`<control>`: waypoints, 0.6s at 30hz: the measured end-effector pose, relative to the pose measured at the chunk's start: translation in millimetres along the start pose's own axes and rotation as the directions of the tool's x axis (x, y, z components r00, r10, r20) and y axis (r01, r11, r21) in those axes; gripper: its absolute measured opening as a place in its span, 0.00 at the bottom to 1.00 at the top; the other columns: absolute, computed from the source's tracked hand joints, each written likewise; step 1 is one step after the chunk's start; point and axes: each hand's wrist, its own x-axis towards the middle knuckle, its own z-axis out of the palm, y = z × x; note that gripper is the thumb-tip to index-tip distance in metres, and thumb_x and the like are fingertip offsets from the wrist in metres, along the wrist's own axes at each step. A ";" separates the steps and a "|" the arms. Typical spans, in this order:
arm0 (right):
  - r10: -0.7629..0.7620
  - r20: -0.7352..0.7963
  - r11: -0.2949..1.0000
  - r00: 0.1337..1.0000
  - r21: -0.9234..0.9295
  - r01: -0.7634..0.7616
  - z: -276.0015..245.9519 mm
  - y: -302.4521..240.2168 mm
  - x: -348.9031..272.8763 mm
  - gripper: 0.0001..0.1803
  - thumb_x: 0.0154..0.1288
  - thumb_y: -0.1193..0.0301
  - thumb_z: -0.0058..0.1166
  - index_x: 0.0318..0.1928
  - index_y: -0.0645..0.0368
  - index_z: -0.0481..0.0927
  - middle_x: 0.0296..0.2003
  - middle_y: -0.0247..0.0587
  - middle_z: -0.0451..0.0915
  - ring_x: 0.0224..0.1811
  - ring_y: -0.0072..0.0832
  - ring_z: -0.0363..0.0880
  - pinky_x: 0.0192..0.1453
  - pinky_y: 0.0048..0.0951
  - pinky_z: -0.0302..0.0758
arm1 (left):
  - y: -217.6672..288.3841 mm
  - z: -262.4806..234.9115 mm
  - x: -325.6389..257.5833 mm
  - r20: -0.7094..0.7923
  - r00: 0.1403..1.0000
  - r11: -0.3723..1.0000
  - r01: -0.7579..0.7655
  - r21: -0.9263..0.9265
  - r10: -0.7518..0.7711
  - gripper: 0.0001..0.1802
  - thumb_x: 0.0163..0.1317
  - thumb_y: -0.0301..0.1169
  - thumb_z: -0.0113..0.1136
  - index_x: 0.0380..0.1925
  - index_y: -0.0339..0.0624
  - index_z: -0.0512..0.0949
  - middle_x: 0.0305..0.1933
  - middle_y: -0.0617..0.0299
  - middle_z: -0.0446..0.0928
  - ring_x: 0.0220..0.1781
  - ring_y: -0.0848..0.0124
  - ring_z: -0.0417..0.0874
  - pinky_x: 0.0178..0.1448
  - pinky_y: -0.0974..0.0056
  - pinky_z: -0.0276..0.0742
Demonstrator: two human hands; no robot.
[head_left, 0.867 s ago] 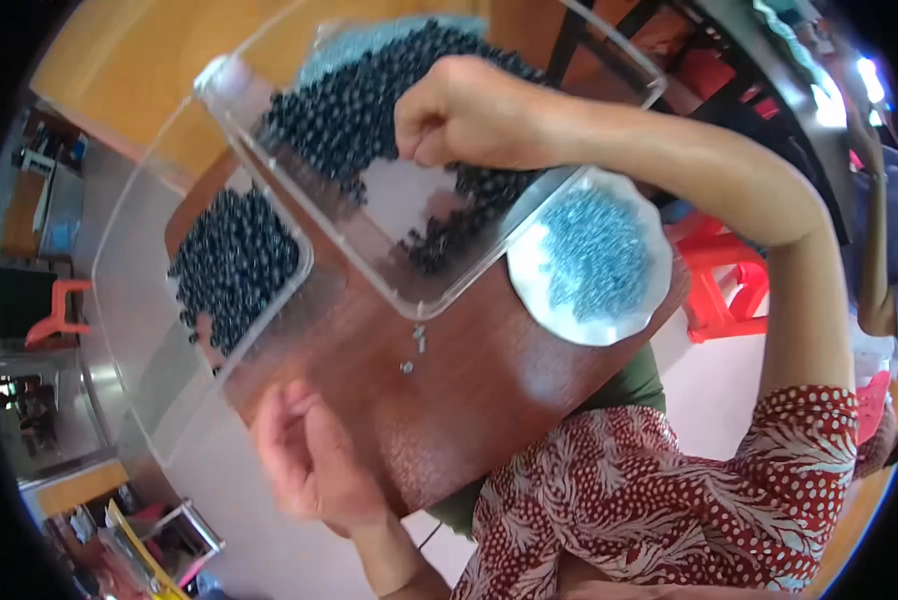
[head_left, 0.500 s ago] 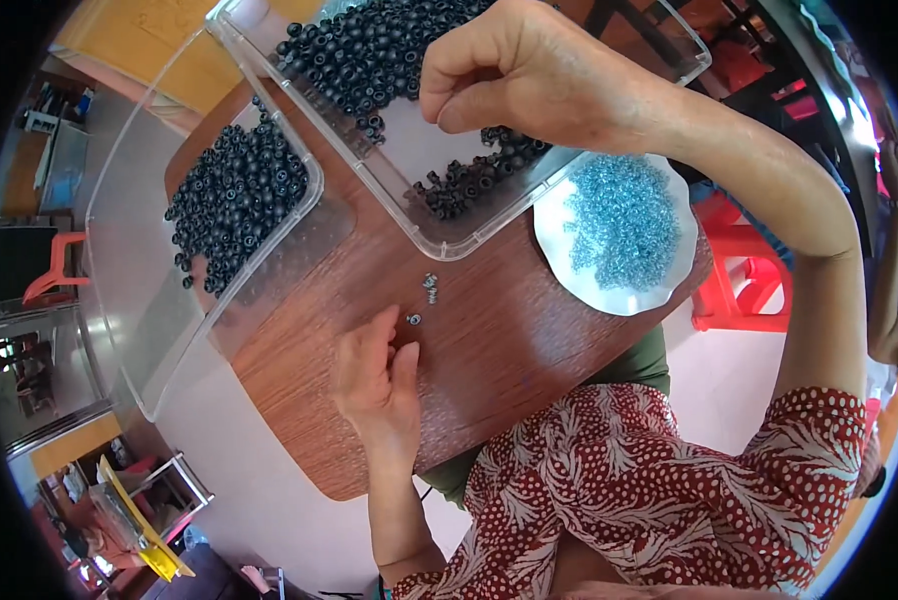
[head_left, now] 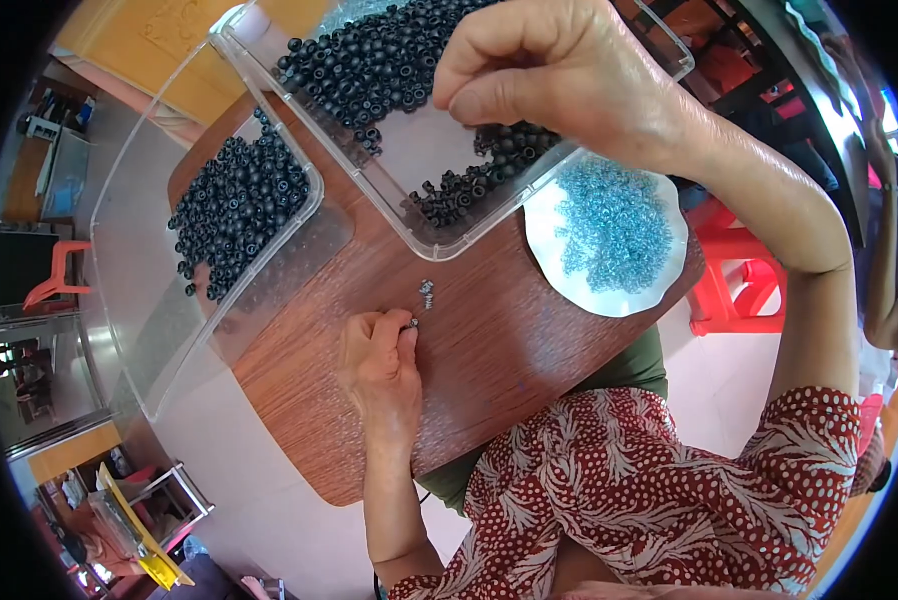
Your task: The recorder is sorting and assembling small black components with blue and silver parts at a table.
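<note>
My left hand (head_left: 379, 362) rests on the brown wooden table (head_left: 489, 370), thumb and forefinger pinched on a small shiny round piece (head_left: 413, 323). Just beyond those fingertips lies a short cluster of small silvery pieces (head_left: 427, 292). My right hand (head_left: 569, 85) is raised over a clear plastic bin (head_left: 437, 247), its fingers pressed together in a pinch; whatever they hold is too small or hidden. Inside the bin are many small black bead-like pieces with holes (head_left: 379, 65). A white scalloped plate (head_left: 541, 250) heaped with tiny clear-blue pieces (head_left: 614, 225) sits below my right wrist.
At the left, a second clear container (head_left: 314, 190) holds more black pieces (head_left: 241, 200) and extends past the table edge. A red plastic stool (head_left: 734, 290) stands beyond the table's right side. A white bottle-like object (head_left: 252, 25) is behind the bins.
My left fingers have closed on the small round piece that lay by them on the table. My right hand has shifted slightly right and appears larger, still pinched.
</note>
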 end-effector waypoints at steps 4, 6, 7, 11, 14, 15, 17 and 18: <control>-0.349 -0.045 0.917 0.936 -0.219 0.332 5.4 18.1 2.7 0.02 0.55 0.80 0.55 0.30 0.66 0.78 0.25 0.40 0.80 0.27 0.26 0.77 0.32 0.23 0.73 | -2.8 3.0 2.0 -0.011 0.999 0.999 -0.034 0.009 0.034 0.10 0.45 0.17 0.61 0.29 0.38 0.76 0.29 0.56 0.71 0.33 0.60 0.74 0.36 0.61 0.70; -0.682 0.024 0.621 0.731 -0.509 0.597 2.5 27.7 -0.8 0.02 0.55 0.80 0.54 0.31 0.66 0.78 0.26 0.39 0.80 0.27 0.26 0.77 0.33 0.24 0.73 | 0.7 2.1 3.8 -0.003 0.999 0.999 -0.040 0.009 0.040 0.09 0.45 0.17 0.61 0.29 0.38 0.76 0.29 0.56 0.72 0.33 0.60 0.75 0.37 0.61 0.70; -0.731 0.077 0.532 0.678 -0.558 0.637 -0.3 20.6 -1.0 0.03 0.56 0.80 0.53 0.33 0.65 0.78 0.28 0.37 0.80 0.28 0.29 0.78 0.33 0.24 0.74 | 0.9 0.6 3.6 0.011 1.000 0.998 -0.012 -0.058 0.013 0.07 0.48 0.19 0.60 0.29 0.37 0.76 0.29 0.57 0.72 0.33 0.63 0.74 0.38 0.64 0.69; -0.265 -0.099 0.960 0.959 -0.125 0.252 18.1 -9.2 -28.2 0.05 0.53 0.84 0.54 0.32 0.67 0.78 0.26 0.40 0.77 0.29 0.27 0.77 0.29 0.24 0.71 | -2.6 3.5 -0.5 0.139 0.985 0.903 0.151 -0.403 -0.103 0.05 0.54 0.22 0.60 0.31 0.34 0.76 0.29 0.63 0.71 0.34 0.72 0.72 0.40 0.70 0.67; -0.469 -0.065 0.879 0.881 -0.135 0.458 38.7 -5.1 -49.0 0.07 0.49 0.83 0.55 0.32 0.69 0.77 0.28 0.42 0.75 0.26 0.33 0.74 0.25 0.27 0.70 | -0.2 2.6 -3.3 0.178 0.974 0.805 0.218 -0.552 -0.142 0.06 0.53 0.23 0.62 0.31 0.35 0.77 0.29 0.62 0.72 0.33 0.72 0.73 0.39 0.71 0.67; -0.514 -0.044 0.855 0.857 -0.106 0.508 47.8 -1.2 -60.2 0.07 0.48 0.82 0.56 0.32 0.69 0.77 0.29 0.43 0.74 0.25 0.35 0.73 0.24 0.28 0.69 | 1.2 5.6 -3.3 0.184 0.973 0.805 0.219 -0.551 -0.139 0.06 0.53 0.23 0.62 0.31 0.35 0.77 0.29 0.62 0.72 0.33 0.72 0.73 0.39 0.71 0.67; -0.430 -0.040 0.902 0.902 0.023 0.431 72.9 3.9 -75.4 0.11 0.45 0.80 0.59 0.32 0.69 0.76 0.31 0.45 0.74 0.25 0.39 0.72 0.26 0.31 0.69 | 0.1 6.7 -4.1 0.266 0.945 0.660 0.323 -0.678 -0.190 0.07 0.55 0.26 0.62 0.32 0.34 0.78 0.30 0.65 0.72 0.33 0.76 0.71 0.38 0.74 0.66; -0.346 -0.042 0.937 0.937 0.042 0.348 88.0 10.1 -81.6 0.12 0.44 0.80 0.60 0.33 0.68 0.76 0.31 0.46 0.74 0.26 0.40 0.72 0.27 0.32 0.70 | 2.4 4.6 -4.5 0.266 0.945 0.659 0.324 -0.679 -0.190 0.07 0.55 0.26 0.62 0.32 0.34 0.78 0.30 0.65 0.72 0.33 0.76 0.71 0.38 0.74 0.66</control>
